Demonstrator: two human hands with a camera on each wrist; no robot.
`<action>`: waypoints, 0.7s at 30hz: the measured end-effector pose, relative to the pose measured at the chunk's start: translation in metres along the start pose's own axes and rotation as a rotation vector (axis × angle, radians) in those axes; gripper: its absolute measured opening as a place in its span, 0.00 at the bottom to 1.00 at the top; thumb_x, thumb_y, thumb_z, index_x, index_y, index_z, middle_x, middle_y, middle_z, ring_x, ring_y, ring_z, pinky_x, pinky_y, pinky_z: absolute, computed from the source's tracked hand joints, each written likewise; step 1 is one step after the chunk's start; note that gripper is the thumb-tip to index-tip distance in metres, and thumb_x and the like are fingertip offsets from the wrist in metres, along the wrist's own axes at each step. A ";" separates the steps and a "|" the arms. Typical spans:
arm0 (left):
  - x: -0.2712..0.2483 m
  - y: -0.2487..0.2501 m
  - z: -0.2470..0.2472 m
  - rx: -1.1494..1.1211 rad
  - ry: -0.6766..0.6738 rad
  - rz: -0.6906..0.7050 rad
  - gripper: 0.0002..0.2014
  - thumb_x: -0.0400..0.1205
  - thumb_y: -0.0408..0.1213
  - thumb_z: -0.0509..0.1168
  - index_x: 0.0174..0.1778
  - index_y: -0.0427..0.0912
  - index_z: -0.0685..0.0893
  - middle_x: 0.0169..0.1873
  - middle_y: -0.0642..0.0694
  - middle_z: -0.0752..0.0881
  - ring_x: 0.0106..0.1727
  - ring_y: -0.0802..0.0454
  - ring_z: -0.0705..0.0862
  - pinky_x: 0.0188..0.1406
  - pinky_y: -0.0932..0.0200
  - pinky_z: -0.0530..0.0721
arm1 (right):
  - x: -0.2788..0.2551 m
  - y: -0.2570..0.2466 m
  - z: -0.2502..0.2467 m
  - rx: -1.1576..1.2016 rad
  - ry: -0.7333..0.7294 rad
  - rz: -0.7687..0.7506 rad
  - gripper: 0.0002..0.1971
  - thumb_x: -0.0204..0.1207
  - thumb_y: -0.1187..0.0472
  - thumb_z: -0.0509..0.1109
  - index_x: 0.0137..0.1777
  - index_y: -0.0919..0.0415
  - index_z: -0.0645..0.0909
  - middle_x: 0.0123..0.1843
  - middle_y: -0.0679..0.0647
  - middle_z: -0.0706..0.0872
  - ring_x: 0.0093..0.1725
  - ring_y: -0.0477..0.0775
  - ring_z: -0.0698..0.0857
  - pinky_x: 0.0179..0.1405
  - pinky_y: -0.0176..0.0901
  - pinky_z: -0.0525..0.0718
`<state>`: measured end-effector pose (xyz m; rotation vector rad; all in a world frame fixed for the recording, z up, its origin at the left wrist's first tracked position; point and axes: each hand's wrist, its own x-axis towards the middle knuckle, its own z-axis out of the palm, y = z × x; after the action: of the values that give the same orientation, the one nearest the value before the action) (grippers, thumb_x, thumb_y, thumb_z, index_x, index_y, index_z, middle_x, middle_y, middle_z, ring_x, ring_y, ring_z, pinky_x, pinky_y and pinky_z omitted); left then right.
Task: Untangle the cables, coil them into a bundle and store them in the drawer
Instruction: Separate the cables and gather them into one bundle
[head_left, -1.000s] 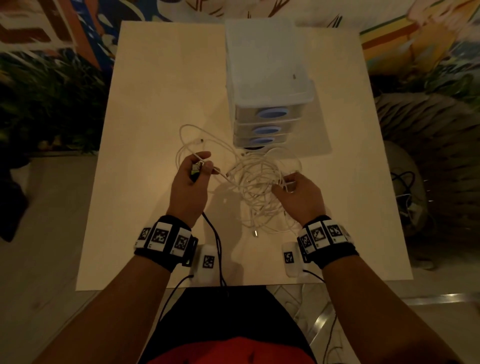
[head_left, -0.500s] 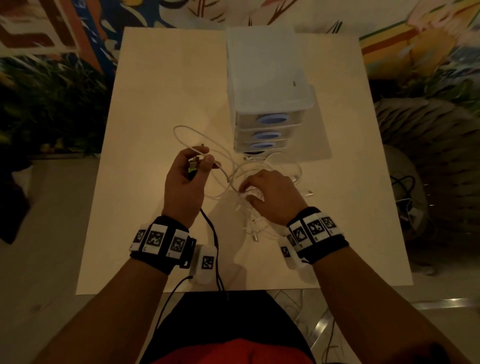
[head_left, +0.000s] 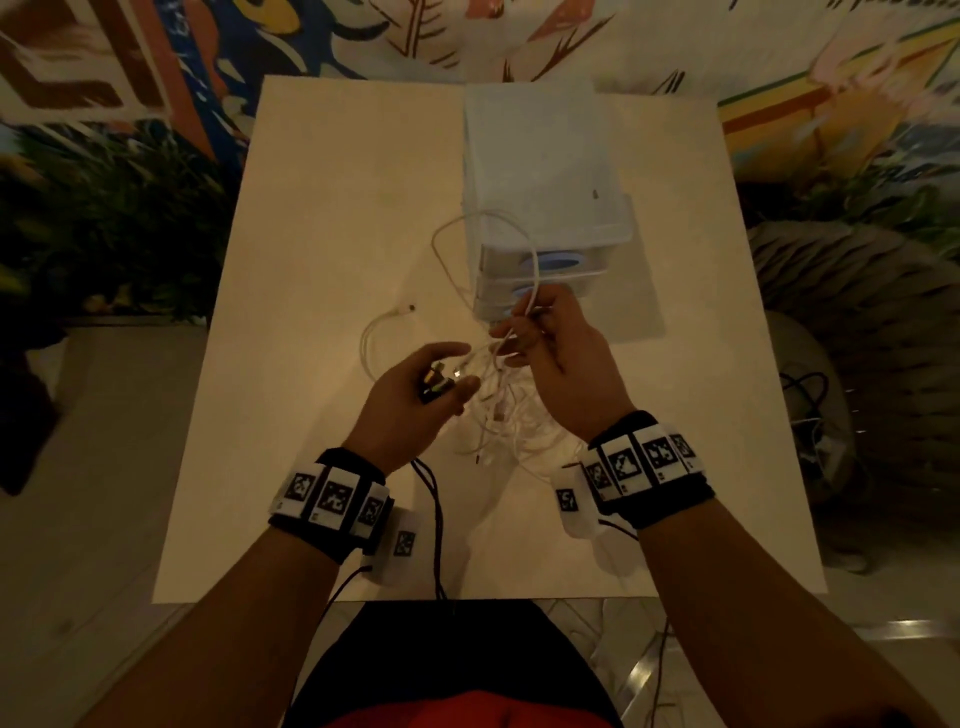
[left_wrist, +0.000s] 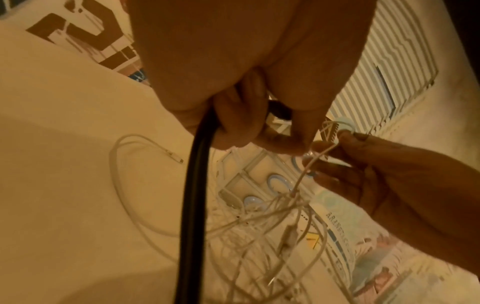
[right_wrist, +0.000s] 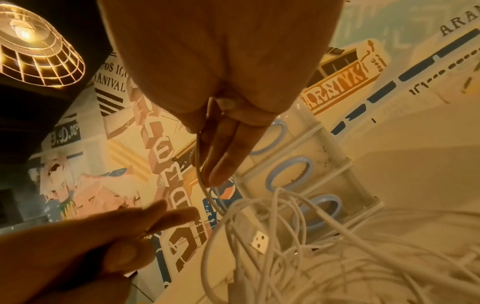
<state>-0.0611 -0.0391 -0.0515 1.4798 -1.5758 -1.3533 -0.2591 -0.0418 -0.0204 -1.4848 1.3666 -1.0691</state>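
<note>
- Right hand (head_left: 558, 358) pinches a white strand of the cables (head_left: 498, 410), raised before the drawer unit (head_left: 545, 208).
- Left hand (head_left: 415, 400) grips connector ends beside it.
- Tangle hangs over the counter (head_left: 322, 260).

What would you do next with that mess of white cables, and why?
Probably keep drawing the right hand up and away, to slide its pinched white strand free. The left hand anchors a connector end, the white tangle below is knotted, and the drawer unit looks shut.
</note>
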 end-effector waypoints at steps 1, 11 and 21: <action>0.000 -0.001 0.003 0.054 -0.024 0.009 0.14 0.83 0.46 0.73 0.65 0.57 0.84 0.35 0.49 0.88 0.38 0.59 0.89 0.38 0.72 0.82 | -0.001 -0.002 0.001 0.031 -0.011 0.000 0.03 0.89 0.64 0.61 0.59 0.58 0.73 0.50 0.52 0.92 0.47 0.53 0.93 0.48 0.53 0.93; 0.007 -0.015 0.016 0.138 0.118 0.072 0.07 0.82 0.46 0.74 0.52 0.49 0.92 0.44 0.53 0.91 0.49 0.59 0.89 0.51 0.63 0.84 | -0.013 0.014 0.013 0.054 -0.054 0.099 0.13 0.83 0.58 0.74 0.64 0.47 0.78 0.53 0.48 0.91 0.56 0.44 0.90 0.57 0.44 0.89; 0.005 -0.018 0.010 -0.069 0.299 0.000 0.03 0.81 0.42 0.75 0.49 0.49 0.94 0.43 0.58 0.93 0.50 0.65 0.90 0.53 0.67 0.86 | -0.023 0.061 0.013 -0.458 -0.245 0.091 0.12 0.71 0.48 0.66 0.52 0.44 0.86 0.42 0.45 0.84 0.45 0.48 0.83 0.51 0.56 0.83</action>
<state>-0.0645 -0.0386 -0.0722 1.5568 -1.3271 -1.1142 -0.2654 -0.0226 -0.0835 -1.7899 1.5477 -0.5107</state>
